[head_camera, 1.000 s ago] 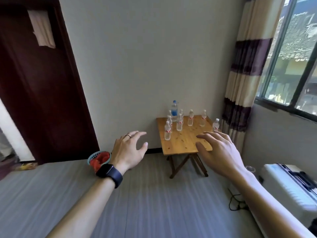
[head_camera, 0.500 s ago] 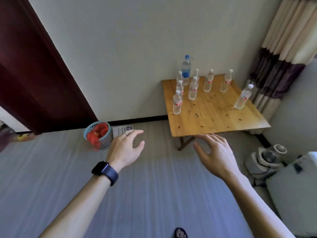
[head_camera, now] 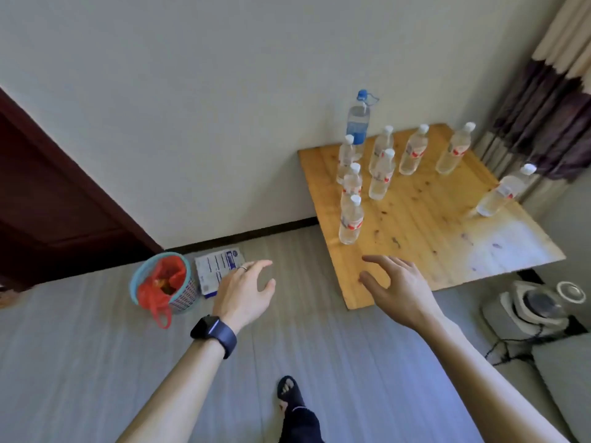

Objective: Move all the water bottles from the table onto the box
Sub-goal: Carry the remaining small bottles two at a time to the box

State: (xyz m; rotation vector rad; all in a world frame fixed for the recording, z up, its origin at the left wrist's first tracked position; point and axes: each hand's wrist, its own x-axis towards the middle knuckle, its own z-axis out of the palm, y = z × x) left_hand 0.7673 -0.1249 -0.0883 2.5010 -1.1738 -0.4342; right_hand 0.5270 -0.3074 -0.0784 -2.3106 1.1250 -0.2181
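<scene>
Several clear water bottles with white caps stand on a low wooden table [head_camera: 415, 251] at the right; the nearest bottle [head_camera: 350, 220] is by the table's left edge, and one bottle [head_camera: 502, 193] stands apart near the right edge. A taller bottle with a blue cap and label [head_camera: 357, 121] stands at the back by the wall. My right hand [head_camera: 396, 289] hovers with fingers spread over the table's near left corner, holding nothing. My left hand [head_camera: 244, 290], with a ring and a dark watch, hovers over the floor left of the table, fingers relaxed. A flat white box [head_camera: 217, 271] lies on the floor, partly behind my left hand.
A blue mesh bin with a red bag [head_camera: 164, 286] stands on the floor by the white box. A dark wooden door [head_camera: 48, 193] is at the left. A small appliance with cables [head_camera: 537, 306] sits right of the table, curtains [head_camera: 550, 100] behind it. My foot in a sandal [head_camera: 289, 394] is below.
The view has moved closer to the table and tilted down. Both hands stay empty; the right hand now reaches over the table's near corner, and the left hand is over the white box.
</scene>
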